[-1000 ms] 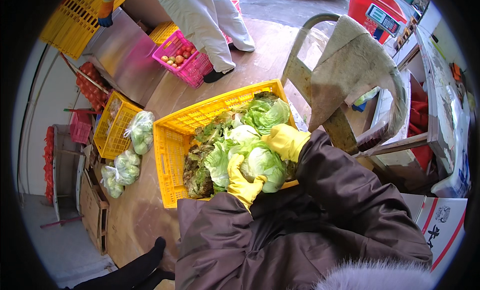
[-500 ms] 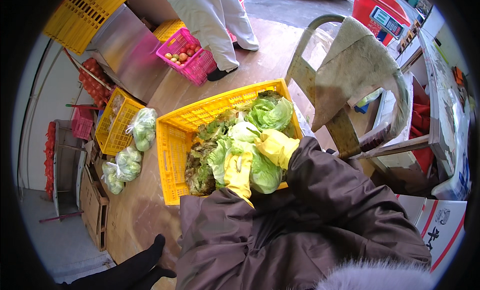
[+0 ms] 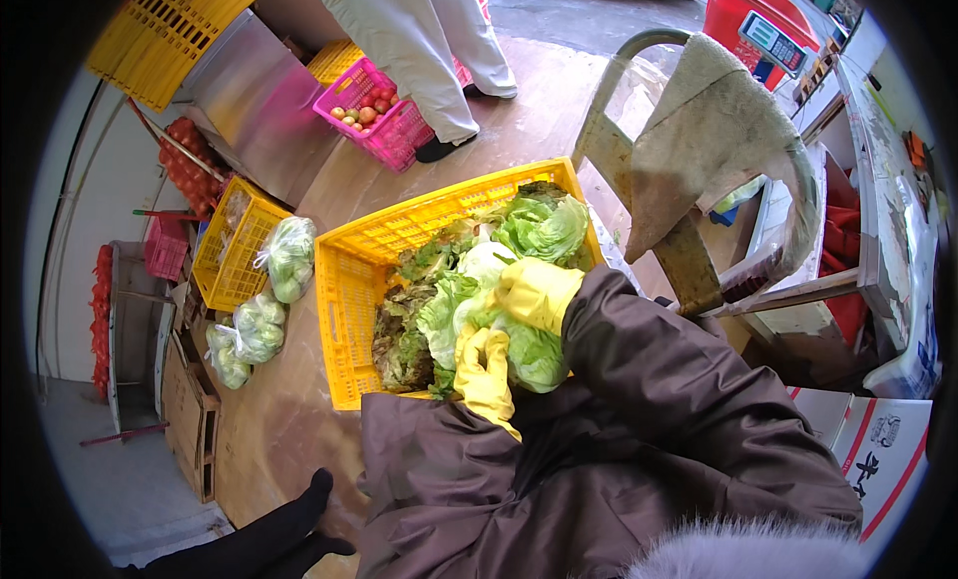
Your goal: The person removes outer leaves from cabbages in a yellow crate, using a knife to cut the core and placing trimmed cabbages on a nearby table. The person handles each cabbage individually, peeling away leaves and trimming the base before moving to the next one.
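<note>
A yellow plastic crate (image 3: pixel 344 324) in front of my lap holds several lettuces and loose trimmed leaves. My left hand (image 3: pixel 484 372), in a yellow rubber glove, curls its fingers at the near side of a pale green lettuce (image 3: pixel 539 361). Over the top of that same head, my right hand (image 3: pixel 539 291) in a matching glove is closed, its fingertips hidden against the leaves. Beyond it lies another round lettuce (image 3: pixel 544 226). Darker, ragged leaves (image 3: pixel 401 341) fill the crate's left side.
Bagged green vegetables (image 3: pixel 261 324) sit left of the crate, beside a smaller yellow crate (image 3: pixel 238 245). A person in pale trousers (image 3: pixel 409 50) stands beyond, next to a pink basket (image 3: pixel 394 135) of tomatoes. A metal chair with a cloth (image 3: pixel 699 130) stands at the right.
My right hand has shifted left over the lettuce. My left hand has moved slightly down and right, its fingers more curled. The person's near leg has shifted slightly.
</note>
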Tool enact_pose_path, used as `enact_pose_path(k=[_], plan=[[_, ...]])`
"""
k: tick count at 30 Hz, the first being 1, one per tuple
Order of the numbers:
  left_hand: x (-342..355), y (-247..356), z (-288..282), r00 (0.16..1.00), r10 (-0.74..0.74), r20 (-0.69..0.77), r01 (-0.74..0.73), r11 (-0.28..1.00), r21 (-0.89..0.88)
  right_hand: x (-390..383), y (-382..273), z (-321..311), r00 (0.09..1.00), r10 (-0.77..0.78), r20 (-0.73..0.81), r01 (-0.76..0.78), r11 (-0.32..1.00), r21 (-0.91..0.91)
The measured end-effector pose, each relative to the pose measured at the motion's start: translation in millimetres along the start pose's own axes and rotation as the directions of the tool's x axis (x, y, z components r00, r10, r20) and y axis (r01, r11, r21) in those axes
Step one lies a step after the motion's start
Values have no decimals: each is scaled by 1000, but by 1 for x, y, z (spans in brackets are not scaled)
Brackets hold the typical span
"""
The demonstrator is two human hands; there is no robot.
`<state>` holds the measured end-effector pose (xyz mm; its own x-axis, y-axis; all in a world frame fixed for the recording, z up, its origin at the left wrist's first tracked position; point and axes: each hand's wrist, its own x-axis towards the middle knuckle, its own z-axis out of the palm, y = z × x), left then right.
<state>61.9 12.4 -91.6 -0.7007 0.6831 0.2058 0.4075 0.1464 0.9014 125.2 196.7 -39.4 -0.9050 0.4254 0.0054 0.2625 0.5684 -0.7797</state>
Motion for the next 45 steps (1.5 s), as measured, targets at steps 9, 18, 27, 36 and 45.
enact_pose_path(k=[9,18,27,36,45], plan=[[-44,-13,-14,981,-173,-86,133,928,-347,-18,91,-3,977,142,159,27,655,-755],[-56,2,-29,907,-419,-47,351,812,-465,-58,24,-27,796,199,-572,-355,918,-175],[-65,-17,-36,874,-485,-28,359,683,-636,-89,4,44,853,483,-196,-397,846,358],[-25,10,-57,727,-603,328,443,47,-895,-98,10,82,852,-21,-523,78,993,87],[23,30,-40,986,-76,148,124,929,-349,-68,-72,29,857,466,-220,-69,528,847]])
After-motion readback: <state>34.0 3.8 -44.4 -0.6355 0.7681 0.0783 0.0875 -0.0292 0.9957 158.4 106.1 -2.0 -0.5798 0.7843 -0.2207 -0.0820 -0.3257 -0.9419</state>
